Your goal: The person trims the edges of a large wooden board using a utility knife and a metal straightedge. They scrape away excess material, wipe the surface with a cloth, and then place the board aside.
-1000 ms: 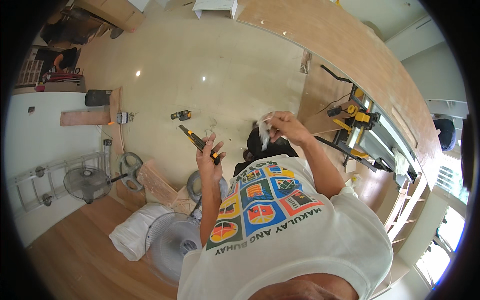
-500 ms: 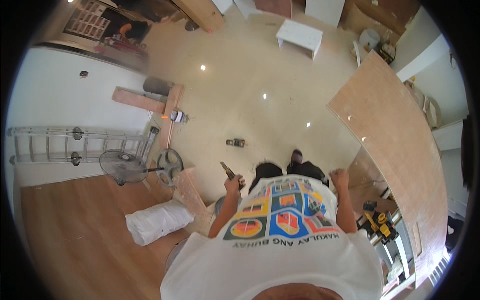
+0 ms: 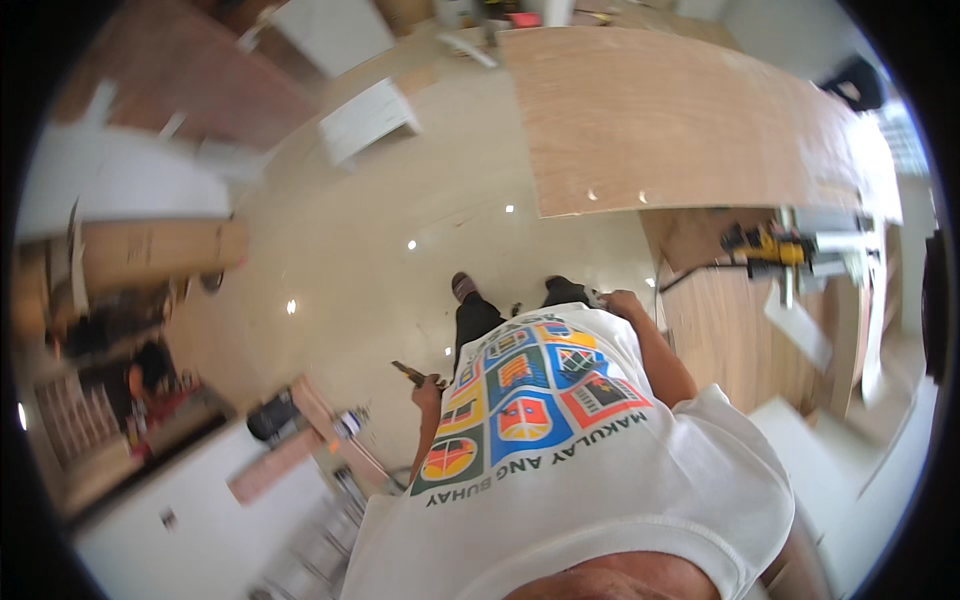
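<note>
In my left hand [image 3: 430, 388] I grip a utility knife [image 3: 407, 373] with a dark and yellowish body, held low beside my left thigh and pointing forward and left. My right hand [image 3: 622, 302] hangs by my right side with its fingers curled, and I see nothing held in it. Some blur hides the finer detail of both hands. My shoes [image 3: 463, 287] stand on the glossy beige floor [image 3: 380, 220] ahead of me.
A large plywood sheet [image 3: 640, 120] spans the front right. Beside it sits a yellow-and-black power tool [image 3: 775, 248]. A low white bench [image 3: 372, 118] stands ahead left. Wood boards [image 3: 275, 468] and a ladder [image 3: 310, 560] lie at left; another person [image 3: 150, 365] is farther off.
My view has swung to the right, so the plywood and power tool now lie more in front. My feet have shifted in a step. The knife stays in my left hand.
</note>
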Available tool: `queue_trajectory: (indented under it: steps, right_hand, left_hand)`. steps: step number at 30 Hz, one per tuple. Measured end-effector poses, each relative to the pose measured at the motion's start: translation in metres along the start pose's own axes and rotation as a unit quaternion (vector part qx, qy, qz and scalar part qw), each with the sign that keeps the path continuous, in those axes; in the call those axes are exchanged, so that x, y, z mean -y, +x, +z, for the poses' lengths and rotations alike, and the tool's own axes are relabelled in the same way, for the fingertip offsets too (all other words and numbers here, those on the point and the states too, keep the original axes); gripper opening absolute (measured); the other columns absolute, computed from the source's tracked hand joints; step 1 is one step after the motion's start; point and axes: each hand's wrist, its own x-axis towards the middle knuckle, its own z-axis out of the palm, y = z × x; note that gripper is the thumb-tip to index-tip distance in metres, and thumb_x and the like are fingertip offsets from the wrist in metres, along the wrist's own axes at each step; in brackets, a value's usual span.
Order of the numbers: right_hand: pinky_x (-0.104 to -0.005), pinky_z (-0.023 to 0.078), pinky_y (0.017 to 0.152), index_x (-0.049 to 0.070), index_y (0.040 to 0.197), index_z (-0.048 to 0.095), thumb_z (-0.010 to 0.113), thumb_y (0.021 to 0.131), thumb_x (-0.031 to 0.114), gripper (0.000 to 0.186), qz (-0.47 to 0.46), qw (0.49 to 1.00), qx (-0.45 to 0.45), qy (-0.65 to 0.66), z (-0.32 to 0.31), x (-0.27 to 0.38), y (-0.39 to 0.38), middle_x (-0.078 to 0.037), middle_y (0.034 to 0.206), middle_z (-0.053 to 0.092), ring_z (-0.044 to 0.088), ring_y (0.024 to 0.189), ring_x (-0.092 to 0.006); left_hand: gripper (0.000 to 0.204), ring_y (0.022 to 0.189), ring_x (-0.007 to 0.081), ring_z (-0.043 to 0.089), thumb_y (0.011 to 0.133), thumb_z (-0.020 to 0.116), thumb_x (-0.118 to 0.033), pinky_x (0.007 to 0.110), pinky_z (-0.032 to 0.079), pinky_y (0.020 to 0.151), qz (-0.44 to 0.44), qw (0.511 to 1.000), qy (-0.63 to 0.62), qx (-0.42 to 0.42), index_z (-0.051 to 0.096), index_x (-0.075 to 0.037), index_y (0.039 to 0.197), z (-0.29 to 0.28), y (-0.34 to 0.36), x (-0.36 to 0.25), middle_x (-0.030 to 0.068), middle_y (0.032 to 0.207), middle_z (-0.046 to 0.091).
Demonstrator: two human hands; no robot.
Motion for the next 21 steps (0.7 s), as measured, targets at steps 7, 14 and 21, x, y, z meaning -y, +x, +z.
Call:
queue_trajectory:
  steps: [7, 14, 21]
  right_hand:
    - [-0.0484, 0.056, 0.080, 0.004, 0.093, 0.077, 0.074, 0.074, 0.029, 0.031, 0.206, 0.838, -0.379, 0.334, -0.004, 0.157, -0.069, -0.027, 0.085, 0.071, 0.070, 0.086, -0.0435]
    - [-0.0519, 0.054, 0.077, -0.002, 0.083, 0.072, 0.058, 0.095, 0.034, 0.040, 0.381, 0.769, -0.387, 0.338, -0.026, 0.181, -0.080, -0.027, 0.087, 0.069, 0.067, 0.083, -0.0464]
    - [-0.0404, 0.057, 0.072, 0.003, 0.105, 0.074, 0.072, 0.088, 0.021, 0.024, 0.264, 0.633, -0.613, 0.393, -0.061, 0.166, -0.058, -0.017, 0.085, 0.074, 0.072, 0.076, -0.0301]
  left_hand:
    - [0.019, 0.057, 0.0197, 0.061, 0.083, 0.067, 0.002, 0.031, 0.048, 0.045, 0.024, 0.996, -0.066, 0.050, 0.052, -0.001, 0.094, -0.024, 0.116, -0.168, 0.0087, 0.076, 0.057]
    - [0.018, 0.056, 0.0195, 0.061, 0.083, 0.066, 0.002, 0.031, 0.049, 0.045, 0.003, 0.991, -0.018, 0.134, 0.050, -0.002, 0.089, -0.050, 0.193, -0.215, 0.0091, 0.074, 0.058]
    - [0.013, 0.060, 0.0218, 0.065, 0.084, 0.067, -0.001, 0.036, 0.054, 0.049, 0.093, 0.960, 0.229, 0.133, 0.054, 0.000, 0.089, -0.025, 0.146, -0.232, 0.0104, 0.075, 0.062]
